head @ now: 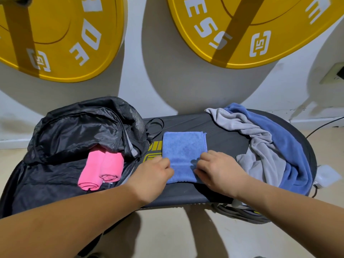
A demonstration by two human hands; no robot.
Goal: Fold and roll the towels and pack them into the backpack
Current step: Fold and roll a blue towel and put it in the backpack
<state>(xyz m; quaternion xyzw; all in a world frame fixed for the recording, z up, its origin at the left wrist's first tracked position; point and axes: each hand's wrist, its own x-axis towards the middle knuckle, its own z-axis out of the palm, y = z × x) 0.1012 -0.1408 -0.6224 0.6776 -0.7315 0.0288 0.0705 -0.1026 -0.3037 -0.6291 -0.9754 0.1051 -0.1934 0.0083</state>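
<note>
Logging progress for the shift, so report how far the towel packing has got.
Done: two rolled pink towels lie in the open backpack. In hand: the left hand and right hand grip the near end of the folded blue towel, starting its roll. Left: grey towel and darker blue towel heaped at right.

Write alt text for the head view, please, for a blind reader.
The left hand and right hand grip the near end of a folded blue towel on a dark bench. Two rolled pink towels lie in the open backpack at left; loose towels sit at right.
</note>
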